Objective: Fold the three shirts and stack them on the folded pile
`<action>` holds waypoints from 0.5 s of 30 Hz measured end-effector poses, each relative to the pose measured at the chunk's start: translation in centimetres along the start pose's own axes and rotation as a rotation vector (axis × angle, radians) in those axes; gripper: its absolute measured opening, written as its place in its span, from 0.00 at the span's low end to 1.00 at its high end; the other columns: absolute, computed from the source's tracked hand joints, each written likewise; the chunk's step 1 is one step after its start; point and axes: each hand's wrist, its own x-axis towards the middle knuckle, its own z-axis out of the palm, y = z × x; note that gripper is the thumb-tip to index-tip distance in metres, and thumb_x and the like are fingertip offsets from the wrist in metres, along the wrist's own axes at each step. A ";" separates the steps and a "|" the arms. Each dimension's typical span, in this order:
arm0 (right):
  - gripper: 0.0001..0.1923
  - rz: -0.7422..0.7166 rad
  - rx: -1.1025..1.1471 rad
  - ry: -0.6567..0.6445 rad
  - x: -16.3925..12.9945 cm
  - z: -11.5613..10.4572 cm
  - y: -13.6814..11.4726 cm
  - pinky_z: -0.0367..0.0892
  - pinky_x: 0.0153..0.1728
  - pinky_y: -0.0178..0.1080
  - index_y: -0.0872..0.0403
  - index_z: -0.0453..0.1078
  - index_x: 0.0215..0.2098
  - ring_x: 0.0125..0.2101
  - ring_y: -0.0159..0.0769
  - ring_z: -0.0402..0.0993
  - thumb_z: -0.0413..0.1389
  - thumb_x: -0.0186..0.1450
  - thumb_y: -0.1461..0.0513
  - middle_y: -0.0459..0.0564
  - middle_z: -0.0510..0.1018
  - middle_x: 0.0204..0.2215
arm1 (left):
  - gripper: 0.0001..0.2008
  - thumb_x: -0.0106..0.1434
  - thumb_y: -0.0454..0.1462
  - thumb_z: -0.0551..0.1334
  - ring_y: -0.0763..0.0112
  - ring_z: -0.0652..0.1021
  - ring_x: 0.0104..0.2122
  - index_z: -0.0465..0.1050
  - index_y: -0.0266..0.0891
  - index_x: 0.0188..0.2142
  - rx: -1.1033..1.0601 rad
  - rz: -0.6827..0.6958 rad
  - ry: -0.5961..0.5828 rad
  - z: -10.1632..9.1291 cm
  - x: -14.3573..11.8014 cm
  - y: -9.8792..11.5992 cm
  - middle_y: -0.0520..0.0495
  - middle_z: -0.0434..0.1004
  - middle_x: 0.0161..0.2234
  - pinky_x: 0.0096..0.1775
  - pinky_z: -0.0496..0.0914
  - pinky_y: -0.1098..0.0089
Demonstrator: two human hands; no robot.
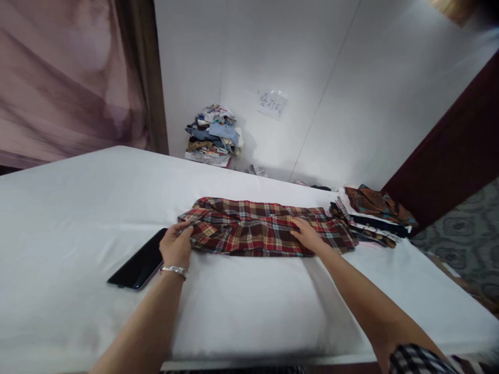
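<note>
Just one head cam here, looking forward and down over the bed [78, 208], sitting close above both arms.

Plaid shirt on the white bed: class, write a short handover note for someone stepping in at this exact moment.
Left hand: pinching the left end of the plaid shirt, fingers closed on the cloth; a bracelet is on that wrist.
Right hand: flat on the shirt, right of its middle.
Things: the shirt lies as a long narrow band across the white bed. A dark phone lies beside the left hand. A stack of folded clothes sits at the shirt's right end; a looser pile lies by the wall.
Done: shirt folded lengthwise.
Left: probably folding it shorter.
</note>
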 end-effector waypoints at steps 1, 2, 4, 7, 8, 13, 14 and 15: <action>0.15 -0.015 -0.003 -0.013 1.1 0.9 -0.6 0.56 0.56 0.48 0.51 0.73 0.42 0.54 0.47 0.64 0.58 0.56 0.63 0.54 0.73 0.51 | 0.15 0.42 0.39 0.66 0.70 0.74 0.26 0.77 0.38 0.32 0.000 0.000 -0.006 -0.1 0.0 0.0 0.51 0.75 0.25 0.32 0.71 0.67; 0.11 -0.030 -0.010 -0.028 2.0 1.5 -1.0 0.56 0.56 0.48 0.52 0.74 0.38 0.52 0.47 0.65 0.57 0.56 0.64 0.54 0.75 0.48 | 0.14 0.43 0.39 0.65 0.70 0.74 0.26 0.77 0.38 0.32 0.000 0.003 -0.010 -0.2 -0.1 0.1 0.51 0.75 0.25 0.32 0.71 0.67; 0.04 -0.053 -0.024 -0.054 3.2 2.2 -1.4 0.58 0.53 0.46 0.53 0.73 0.28 0.46 0.44 0.69 0.55 0.56 0.66 0.53 0.77 0.39 | 0.14 0.43 0.39 0.65 0.69 0.75 0.26 0.77 0.37 0.32 0.014 0.018 -0.013 -0.3 -0.1 0.2 0.51 0.75 0.25 0.32 0.72 0.67; 0.09 -0.059 -0.041 -0.045 3.2 2.0 -1.0 0.62 0.47 0.43 0.53 0.70 0.24 0.38 0.40 0.70 0.50 0.59 0.67 0.51 0.77 0.31 | 0.13 0.44 0.39 0.65 0.68 0.75 0.27 0.76 0.37 0.32 0.052 0.043 -0.016 -0.4 0.0 0.1 0.50 0.75 0.25 0.33 0.72 0.66; 0.10 -0.052 -0.047 -0.024 2.9 1.6 -0.7 0.62 0.47 0.43 0.53 0.70 0.26 0.38 0.40 0.70 0.49 0.60 0.66 0.51 0.76 0.32 | 0.14 0.44 0.39 0.65 0.68 0.76 0.28 0.76 0.37 0.32 0.055 0.049 -0.021 -0.4 0.0 0.0 0.49 0.76 0.25 0.33 0.72 0.66; 0.14 -0.033 -0.067 0.030 0.6 -0.5 0.0 0.62 0.50 0.43 0.53 0.69 0.44 0.46 0.40 0.69 0.45 0.65 0.61 0.53 0.75 0.44 | 0.14 0.45 0.39 0.65 0.66 0.77 0.30 0.76 0.38 0.34 -0.008 0.037 -0.092 0.2 0.1 -0.6 0.47 0.77 0.29 0.35 0.72 0.65; 0.15 -0.032 -0.084 0.011 0.5 -0.7 -0.2 0.61 0.52 0.43 0.53 0.68 0.47 0.48 0.39 0.68 0.46 0.65 0.61 0.53 0.74 0.47 | 0.14 0.45 0.39 0.65 0.66 0.77 0.30 0.76 0.38 0.33 -0.019 0.037 -0.097 0.3 0.0 -0.7 0.47 0.78 0.29 0.35 0.72 0.65; 0.16 -0.029 -0.105 -0.011 0.5 -0.7 -0.4 0.60 0.54 0.43 0.53 0.67 0.49 0.51 0.39 0.67 0.47 0.65 0.62 0.54 0.73 0.50 | 0.13 0.45 0.39 0.65 0.66 0.77 0.30 0.76 0.38 0.33 -0.027 0.040 -0.096 0.5 0.0 -0.7 0.47 0.78 0.30 0.36 0.72 0.64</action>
